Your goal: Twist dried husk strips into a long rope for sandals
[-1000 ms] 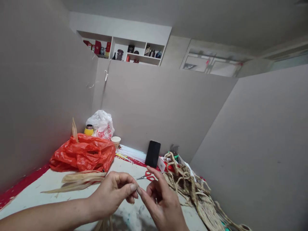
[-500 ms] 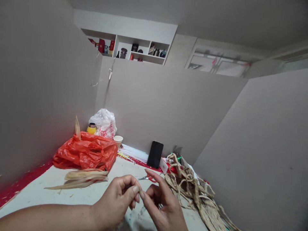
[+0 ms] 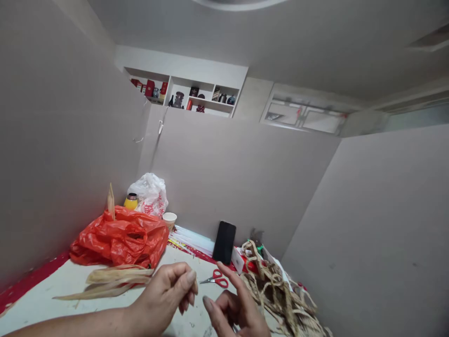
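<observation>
- Two hands sit at the frame's bottom centre: the left hand (image 3: 171, 292) has thumb and forefinger pinched together, the right hand (image 3: 235, 311) is loosely open, forefinger raised, holding nothing visible.
- Whether a thin fibre sits in the left grip cannot be told.
- Judging by this, fine strand handling is underway; a steady pinch looks needed.
- Husks (image 3: 108, 281) lie left on the worktop (image 3: 42, 299); braided cord (image 3: 280, 290) is piled right.
- Red bag (image 3: 119, 236) holds a husk upright; the cup (image 3: 170, 219) shows no contents.
- Scissors (image 3: 216, 280) lie just beyond the fingers.
</observation>
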### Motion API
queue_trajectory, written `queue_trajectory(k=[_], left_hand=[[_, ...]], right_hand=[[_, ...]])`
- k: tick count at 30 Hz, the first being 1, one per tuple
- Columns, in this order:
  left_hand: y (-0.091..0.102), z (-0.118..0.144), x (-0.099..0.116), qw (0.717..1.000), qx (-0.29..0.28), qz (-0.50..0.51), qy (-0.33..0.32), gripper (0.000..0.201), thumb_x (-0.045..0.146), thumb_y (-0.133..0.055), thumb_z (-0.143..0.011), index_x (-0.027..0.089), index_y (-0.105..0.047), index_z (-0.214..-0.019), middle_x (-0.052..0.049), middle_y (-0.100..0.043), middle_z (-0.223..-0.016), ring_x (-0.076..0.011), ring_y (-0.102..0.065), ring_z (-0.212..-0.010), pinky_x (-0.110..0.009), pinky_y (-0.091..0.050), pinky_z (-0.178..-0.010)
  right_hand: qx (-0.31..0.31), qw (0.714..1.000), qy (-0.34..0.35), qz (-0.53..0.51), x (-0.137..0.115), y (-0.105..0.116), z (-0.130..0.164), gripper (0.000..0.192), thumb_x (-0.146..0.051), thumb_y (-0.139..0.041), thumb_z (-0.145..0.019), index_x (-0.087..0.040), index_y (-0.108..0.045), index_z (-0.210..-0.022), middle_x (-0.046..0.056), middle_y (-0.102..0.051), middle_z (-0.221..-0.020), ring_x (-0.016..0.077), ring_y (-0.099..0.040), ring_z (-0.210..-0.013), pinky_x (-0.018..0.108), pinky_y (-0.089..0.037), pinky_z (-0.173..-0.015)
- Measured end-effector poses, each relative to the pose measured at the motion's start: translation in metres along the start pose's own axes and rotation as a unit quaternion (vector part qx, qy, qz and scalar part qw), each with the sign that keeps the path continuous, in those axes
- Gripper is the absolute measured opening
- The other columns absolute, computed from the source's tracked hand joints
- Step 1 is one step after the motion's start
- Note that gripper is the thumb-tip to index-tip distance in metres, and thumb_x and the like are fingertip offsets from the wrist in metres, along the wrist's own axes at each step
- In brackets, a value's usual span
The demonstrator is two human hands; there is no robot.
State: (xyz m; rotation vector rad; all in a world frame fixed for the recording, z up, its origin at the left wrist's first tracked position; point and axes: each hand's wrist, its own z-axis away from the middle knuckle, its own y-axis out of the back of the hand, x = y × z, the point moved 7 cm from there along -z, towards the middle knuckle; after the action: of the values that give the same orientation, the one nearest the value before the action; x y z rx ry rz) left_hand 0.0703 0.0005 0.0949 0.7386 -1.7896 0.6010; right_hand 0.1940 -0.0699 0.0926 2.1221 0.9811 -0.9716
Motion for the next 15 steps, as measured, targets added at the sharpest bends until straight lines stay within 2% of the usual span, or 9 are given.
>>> queue_trajectory(k=[3, 6, 11, 15], left_hand=[[-0.011, 0.008, 0.004, 0.999, -0.032, 0.036, 0.015, 0.034, 0.047, -0.060, -0.078, 0.014, -0.052, -0.075, 0.002, -0.049, -0.063, -0.0067, -0.044, -0.054, -0.019, -0.037, -0.052], [-0.013, 0.009, 0.007, 0.997, -0.043, 0.057, 0.019, 0.033, 0.041, -0.071, -0.070, 0.013, -0.054, -0.076, 0.002, -0.050, -0.064, -0.0064, -0.044, -0.057, -0.018, -0.037, -0.052], [-0.016, 0.010, 0.002, 0.991, -0.062, 0.110, 0.038, 0.036, 0.041, -0.073, -0.067, 0.014, -0.050, -0.074, 0.002, -0.053, -0.060, -0.0068, -0.048, -0.048, -0.020, -0.041, -0.048], [-0.019, 0.013, 0.007, 0.989, -0.076, 0.118, 0.050, 0.035, 0.038, -0.073, -0.067, 0.015, -0.048, -0.076, 0.001, -0.056, -0.061, -0.0072, -0.050, -0.046, -0.021, -0.042, -0.047]], right_hand=[[-0.031, 0.998, -0.039, -0.030, 0.008, -0.005, -0.002, 0.069, -0.050, -0.063, -0.075, -0.014, -0.043, -0.130, -0.007, -0.044, -0.049, 0.0090, -0.036, -0.041, 0.021, -0.029, -0.041], [-0.069, 0.991, -0.085, -0.081, 0.011, -0.010, -0.001, 0.073, -0.052, -0.064, -0.073, -0.014, -0.041, -0.131, -0.007, -0.044, -0.050, 0.0082, -0.035, -0.041, 0.020, -0.028, -0.041], [-0.120, 0.973, -0.139, -0.139, 0.002, -0.016, -0.003, 0.076, -0.051, -0.071, -0.067, -0.014, -0.043, -0.128, -0.008, -0.045, -0.049, 0.0067, -0.037, -0.040, 0.019, -0.029, -0.042], [-0.178, 0.948, -0.181, -0.191, -0.005, -0.022, 0.001, 0.082, -0.052, -0.074, -0.063, -0.015, -0.041, -0.128, -0.009, -0.045, -0.049, 0.0044, -0.033, -0.037, 0.015, -0.025, -0.036]])
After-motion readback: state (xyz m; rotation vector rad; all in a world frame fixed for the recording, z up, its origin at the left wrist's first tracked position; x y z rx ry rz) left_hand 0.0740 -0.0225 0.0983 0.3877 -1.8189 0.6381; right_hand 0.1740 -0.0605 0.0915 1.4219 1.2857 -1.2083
